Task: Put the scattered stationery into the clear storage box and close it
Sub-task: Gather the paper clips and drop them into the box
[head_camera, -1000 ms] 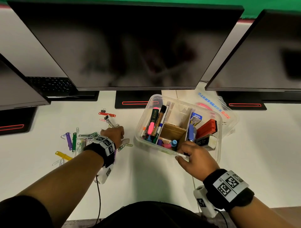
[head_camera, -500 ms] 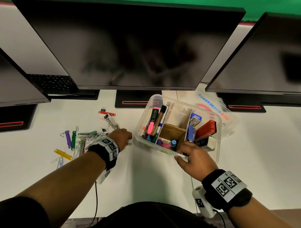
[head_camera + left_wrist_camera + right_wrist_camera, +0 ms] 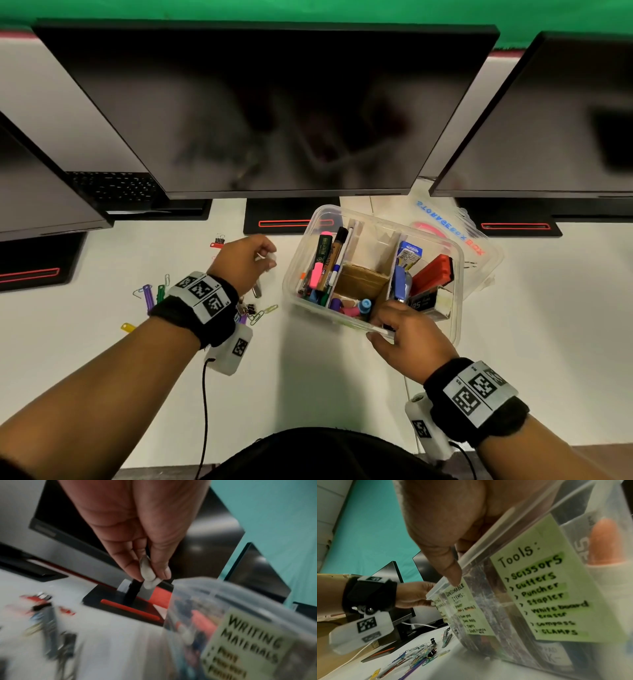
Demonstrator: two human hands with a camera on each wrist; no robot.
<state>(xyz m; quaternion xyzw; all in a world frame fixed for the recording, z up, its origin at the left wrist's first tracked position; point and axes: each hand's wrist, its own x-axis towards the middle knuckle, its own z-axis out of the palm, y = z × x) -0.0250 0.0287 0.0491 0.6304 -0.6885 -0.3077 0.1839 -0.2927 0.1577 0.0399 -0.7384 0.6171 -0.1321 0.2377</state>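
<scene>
The left hand [image 3: 245,262] is raised just left of the clear box [image 3: 455,308], thumb and fingers pinched on a small white eraser [image 3: 147,573]; the right hand [image 3: 409,337] grips the box's near rim, fingers curled over it; paper clips [image 3: 262,313] lie scattered on the white desk [image 3: 308,383], left of the box; the lid [image 3: 479,246] lies behind it.
</scene>
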